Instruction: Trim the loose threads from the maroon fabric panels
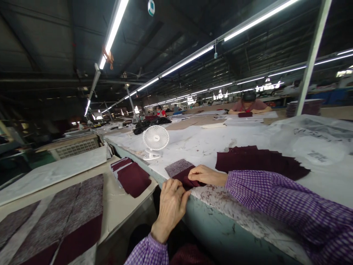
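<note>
Some maroon cloth (183, 174) lies at the near edge of the table (190, 140), pinched by the right hand (206, 175), while the left hand (171, 200) curls just left, whether gripping I cannot tell; the step looks like straightening or folding, and the next move probably calls for a light, even touch.

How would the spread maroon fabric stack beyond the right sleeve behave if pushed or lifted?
Pushed, the maroon fabric stack would probably slide apart in layers: its edges are staggered and no binding shows. Lifted by one corner, it would likely sag, since it looks like thin cloth. Rolling seems unlikely; it lies flat.
</note>
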`<state>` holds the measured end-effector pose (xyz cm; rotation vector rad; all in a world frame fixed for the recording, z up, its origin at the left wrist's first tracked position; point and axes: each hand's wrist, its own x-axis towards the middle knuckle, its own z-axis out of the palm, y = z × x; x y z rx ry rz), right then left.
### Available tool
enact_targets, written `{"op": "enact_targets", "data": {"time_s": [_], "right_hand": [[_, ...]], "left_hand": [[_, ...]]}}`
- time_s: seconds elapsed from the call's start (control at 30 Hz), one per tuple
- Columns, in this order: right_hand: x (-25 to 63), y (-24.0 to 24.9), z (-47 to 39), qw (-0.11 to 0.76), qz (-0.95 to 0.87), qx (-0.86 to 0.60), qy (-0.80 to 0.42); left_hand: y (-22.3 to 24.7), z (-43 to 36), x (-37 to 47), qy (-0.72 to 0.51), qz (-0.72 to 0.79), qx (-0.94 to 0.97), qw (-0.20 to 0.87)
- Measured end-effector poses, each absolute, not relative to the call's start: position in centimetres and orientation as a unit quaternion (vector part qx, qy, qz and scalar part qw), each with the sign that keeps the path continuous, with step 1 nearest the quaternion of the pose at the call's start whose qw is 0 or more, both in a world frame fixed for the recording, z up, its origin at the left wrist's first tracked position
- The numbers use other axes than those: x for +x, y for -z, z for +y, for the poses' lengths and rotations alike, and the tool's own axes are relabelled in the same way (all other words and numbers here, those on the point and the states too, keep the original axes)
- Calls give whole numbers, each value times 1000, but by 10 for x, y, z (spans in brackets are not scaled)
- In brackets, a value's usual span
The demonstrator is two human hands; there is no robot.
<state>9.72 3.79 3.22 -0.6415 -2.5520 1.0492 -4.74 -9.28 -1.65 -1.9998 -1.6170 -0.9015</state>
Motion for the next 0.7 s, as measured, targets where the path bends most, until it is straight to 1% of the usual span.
{"op": "enact_targets", "data": {"time_s": [0.1,0.27,0.47,0.53,0.7], "right_hand": [[100,-34,36,144,-883,-214,-392],[100,-34,40,108,-843,-209,-483],[98,-32,39,107,-839,-233,-480],[97,-31,38,127,-839,-260,-461],[92,-21,43,209,-820,-368,-385]], "left_hand": [[16,-90,-47,321,-569,-721,231],[15,-76,-50,312,-545,-734,259],[9,-72,-49,278,-555,-743,249],[9,-75,-48,279,-556,-740,256],[11,-85,-45,302,-517,-754,268]]}}
